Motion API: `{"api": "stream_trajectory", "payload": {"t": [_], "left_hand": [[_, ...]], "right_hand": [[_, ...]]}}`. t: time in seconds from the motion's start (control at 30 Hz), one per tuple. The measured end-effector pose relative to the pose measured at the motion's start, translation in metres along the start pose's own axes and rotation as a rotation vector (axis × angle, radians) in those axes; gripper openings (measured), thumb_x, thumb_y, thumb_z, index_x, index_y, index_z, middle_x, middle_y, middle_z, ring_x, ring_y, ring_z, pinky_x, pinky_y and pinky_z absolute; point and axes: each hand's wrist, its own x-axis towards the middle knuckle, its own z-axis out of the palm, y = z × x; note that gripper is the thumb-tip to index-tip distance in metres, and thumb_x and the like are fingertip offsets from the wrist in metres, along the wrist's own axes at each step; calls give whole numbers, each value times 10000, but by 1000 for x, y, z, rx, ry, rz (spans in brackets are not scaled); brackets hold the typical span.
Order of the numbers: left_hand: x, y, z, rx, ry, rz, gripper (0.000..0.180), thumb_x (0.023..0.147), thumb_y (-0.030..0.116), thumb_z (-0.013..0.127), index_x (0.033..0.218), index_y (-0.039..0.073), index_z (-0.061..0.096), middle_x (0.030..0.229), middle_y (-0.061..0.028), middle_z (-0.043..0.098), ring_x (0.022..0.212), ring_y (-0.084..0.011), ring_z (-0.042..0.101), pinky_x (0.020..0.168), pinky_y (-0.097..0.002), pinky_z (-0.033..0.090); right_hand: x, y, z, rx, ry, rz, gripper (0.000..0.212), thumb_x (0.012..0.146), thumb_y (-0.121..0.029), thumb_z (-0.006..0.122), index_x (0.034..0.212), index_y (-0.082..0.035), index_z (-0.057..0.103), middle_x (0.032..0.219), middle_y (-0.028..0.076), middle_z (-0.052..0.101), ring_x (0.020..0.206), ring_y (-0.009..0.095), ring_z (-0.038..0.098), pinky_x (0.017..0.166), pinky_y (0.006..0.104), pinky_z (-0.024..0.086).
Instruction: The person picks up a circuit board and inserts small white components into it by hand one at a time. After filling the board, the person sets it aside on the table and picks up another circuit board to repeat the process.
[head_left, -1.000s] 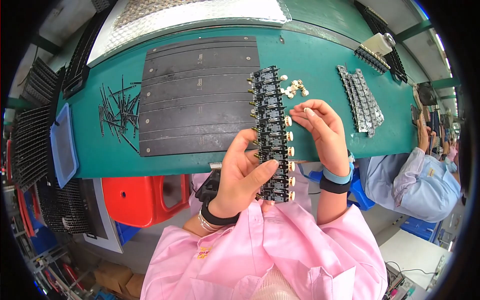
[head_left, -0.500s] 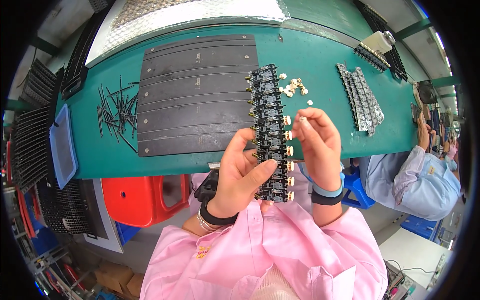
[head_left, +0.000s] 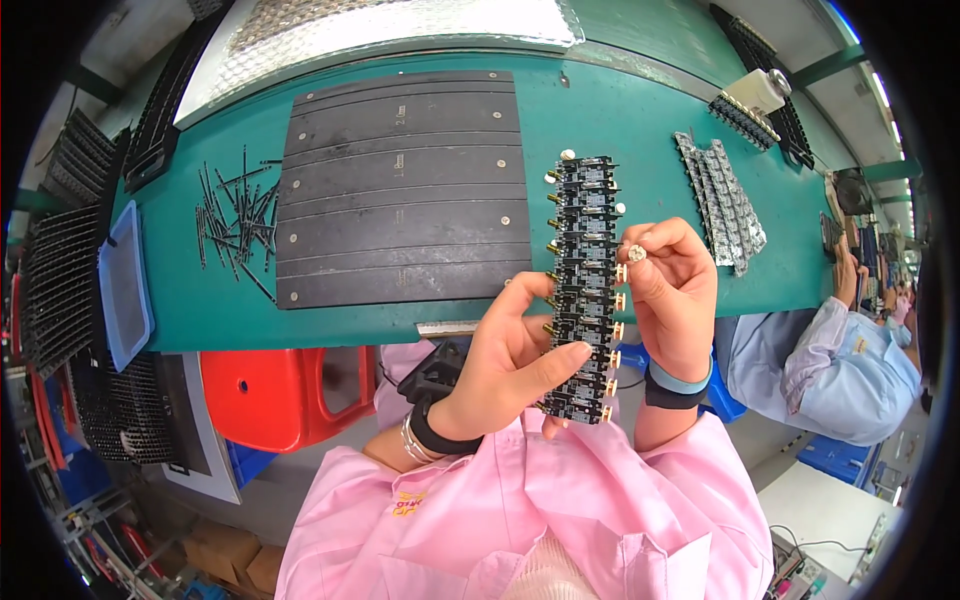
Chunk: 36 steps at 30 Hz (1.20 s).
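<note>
My left hand [head_left: 500, 375] is wrapped round a long strip of black switch-like parts [head_left: 583, 255], thumb across its front. The strip stands nearly upright over the table's front edge. Brass pins stick out along its left side, and round cream caps [head_left: 617, 331] sit along the lower part of its right side. Just right of the strip, my right hand [head_left: 678, 305] pinches a small cream cap [head_left: 637, 254] between thumb and fingertips, close to the topmost fitted cap. A loose cap [head_left: 568, 155] shows past the strip's top; most other loose ones are hidden behind it.
On the green table [head_left: 640, 110] lie a ridged black plate [head_left: 400, 235], a heap of thin black rods [head_left: 235, 220] and silvery-black strips [head_left: 722, 205]. A blue tray [head_left: 126, 290] is far left. A red stool [head_left: 270, 398] stands below; a co-worker's sleeve [head_left: 815, 345] is at right.
Both hands and the strip have moved right and slightly nearer to me. The strip now covers most of the loose caps, and the cap in my right fingers shows more plainly.
</note>
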Motion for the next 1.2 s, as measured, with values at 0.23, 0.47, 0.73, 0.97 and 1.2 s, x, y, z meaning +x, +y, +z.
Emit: {"api": "stream_trajectory", "payload": {"t": [0.23, 0.47, 0.73, 0.97, 1.2], "left_hand": [[0, -3, -3, 21, -40, -12, 354, 809, 12, 453, 1073, 15, 216, 898, -171, 550, 483, -153, 564, 290, -217, 439], [1, -3, -1, 83, -13, -20, 346, 801, -22, 444, 1062, 16, 221, 911, -167, 548, 504, -147, 571, 306, -210, 445], [1, 0, -2, 82, -24, -49, 341, 796, -26, 451, 1058, 16, 237, 945, -174, 544, 563, -145, 586, 344, -201, 465], [2, -3, -2, 95, -10, -41, 341, 795, -28, 454, 1061, 17, 244, 965, -170, 538, 615, -136, 589, 398, -194, 483], [2, -7, -8, 114, -54, -20, 337, 798, -23, 462, 1057, 24, 252, 987, -172, 527, 654, -144, 588, 438, -203, 486]], "right_hand": [[2, -1, -4, -18, -21, -3, 180, 715, 24, 611, 869, 17, 517, 811, 82, 558, 707, 121, 543, 632, 226, 451], [4, -4, -7, -44, -25, -12, 161, 710, 28, 614, 847, 22, 530, 815, 87, 560, 710, 119, 543, 631, 225, 450], [6, -12, -12, -130, -68, 26, 126, 715, 18, 611, 825, 34, 550, 823, 106, 563, 706, 125, 553, 620, 224, 453], [4, -17, -6, -219, -6, 85, 95, 748, -6, 582, 825, 36, 545, 801, 95, 570, 686, 128, 553, 605, 225, 455], [7, -17, -11, -137, -87, 137, 137, 761, -76, 589, 827, 2, 498, 786, 50, 533, 667, 95, 517, 599, 204, 426]]}}
